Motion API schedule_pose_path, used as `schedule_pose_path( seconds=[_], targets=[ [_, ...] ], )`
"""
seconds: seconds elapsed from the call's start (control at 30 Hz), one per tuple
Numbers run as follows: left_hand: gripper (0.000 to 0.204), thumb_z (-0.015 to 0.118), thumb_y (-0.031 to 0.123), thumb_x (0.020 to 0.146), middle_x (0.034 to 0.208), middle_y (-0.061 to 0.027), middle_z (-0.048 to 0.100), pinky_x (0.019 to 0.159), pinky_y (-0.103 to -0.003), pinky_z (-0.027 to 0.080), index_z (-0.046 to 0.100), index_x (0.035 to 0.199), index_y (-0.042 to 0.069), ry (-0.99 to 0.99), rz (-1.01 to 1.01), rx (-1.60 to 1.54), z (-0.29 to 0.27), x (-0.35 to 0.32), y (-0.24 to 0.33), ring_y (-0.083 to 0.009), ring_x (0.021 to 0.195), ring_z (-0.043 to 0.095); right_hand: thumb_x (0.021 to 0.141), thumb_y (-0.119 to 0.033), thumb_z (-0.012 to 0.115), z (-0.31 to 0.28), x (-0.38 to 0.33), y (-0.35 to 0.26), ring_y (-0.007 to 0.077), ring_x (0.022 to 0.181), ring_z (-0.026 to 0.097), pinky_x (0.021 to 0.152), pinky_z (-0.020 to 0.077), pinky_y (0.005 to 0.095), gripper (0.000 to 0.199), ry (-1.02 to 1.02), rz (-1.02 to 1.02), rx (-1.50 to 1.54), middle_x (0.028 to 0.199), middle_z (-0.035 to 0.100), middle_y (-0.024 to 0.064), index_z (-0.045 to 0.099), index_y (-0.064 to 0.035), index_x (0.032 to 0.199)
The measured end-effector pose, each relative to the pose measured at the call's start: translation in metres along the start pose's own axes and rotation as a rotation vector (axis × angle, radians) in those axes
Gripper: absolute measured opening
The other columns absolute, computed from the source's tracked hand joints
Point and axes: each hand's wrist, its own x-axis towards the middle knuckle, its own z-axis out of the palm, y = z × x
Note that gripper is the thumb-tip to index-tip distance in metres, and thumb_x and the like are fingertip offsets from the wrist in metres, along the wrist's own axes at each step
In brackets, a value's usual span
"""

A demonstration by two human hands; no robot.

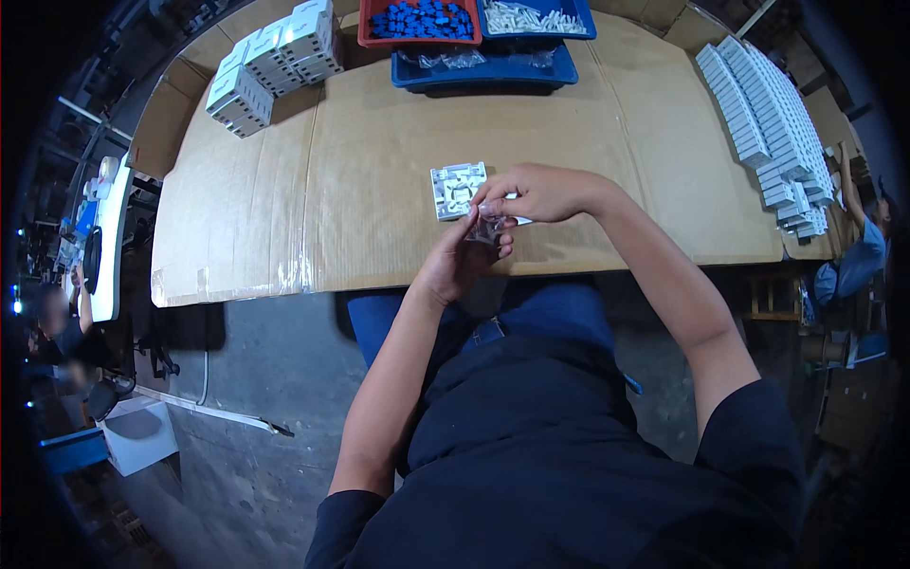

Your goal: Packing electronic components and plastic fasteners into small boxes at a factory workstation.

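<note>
Near the table's front edge, my left hand (455, 261) is closed around a small clear plastic bag (485, 228). My right hand (542, 194) comes in from the right, its fingers pinched at the top of the same bag. What the bag contains is too small to make out. Just beyond my hands lies a white square plastic housing (450, 192), its moulded inner side facing up. Another white piece shows partly beneath my right hand, mostly hidden by it.
Brown cardboard (379, 171) covers the table. At the back stand a red bin (365, 33) of blue parts, a blue bin (536, 34) of white parts and a blue tray (479, 83) with clear bags. White units are stacked back left (242, 100) and right (758, 114). People work at both sides.
</note>
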Motion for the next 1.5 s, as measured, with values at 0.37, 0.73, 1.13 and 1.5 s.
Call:
schedule_pose_path(
  seconds=[0.37,0.73,1.13,1.5],
  targets=[
    [0.045,0.048,0.046,0.110,0.105,-0.0107,0.071,0.095,-0.041,0.055,0.066,0.119,0.006,0.034,-0.161,-0.145,-0.012,0.004,0.009,-0.0249,0.101,0.068,0.109,-0.029,0.057,0.010,-0.015,-0.011,0.0127,0.103,0.064,0.096,0.0512,0.0310,0.044,-0.008,0.025,0.447,0.115,0.070,0.0070,0.059,0.0021,0.141],
    [0.042,0.053,0.042,0.109,0.126,-0.0099,0.066,0.102,-0.042,0.053,0.057,0.135,0.009,-0.006,-0.257,-0.131,-0.003,0.007,0.007,-0.0276,0.114,0.065,0.107,-0.030,0.058,0.005,-0.019,-0.012,0.0336,0.115,0.068,0.104,0.0503,0.0389,0.038,-0.083,0.108,0.280,0.145,0.060,0.0222,0.071,0.0050,0.116],
    [0.061,0.053,0.041,0.108,0.122,-0.0117,0.066,0.103,-0.037,0.051,0.049,0.147,-0.006,-0.024,-0.245,-0.108,0.003,0.012,0.016,-0.0227,0.110,0.064,0.101,-0.013,0.068,-0.151,0.005,0.090,0.0144,0.086,0.069,0.080,0.0554,0.0326,0.021,0.973,0.183,0.203,0.098,0.076,0.0075,0.072,-0.0013,0.117],
    [0.063,0.063,0.042,0.102,0.127,-0.0107,0.064,0.099,-0.034,0.049,0.054,0.145,-0.003,-0.068,-0.220,-0.041,0.013,0.011,0.017,-0.0211,0.105,0.061,0.094,-0.025,0.069,-0.239,0.075,0.165,0.0349,0.103,0.071,0.086,0.0567,0.0473,0.023,1.206,0.477,-0.479,0.102,0.076,0.0114,0.074,-0.0125,0.113]
  ],
)
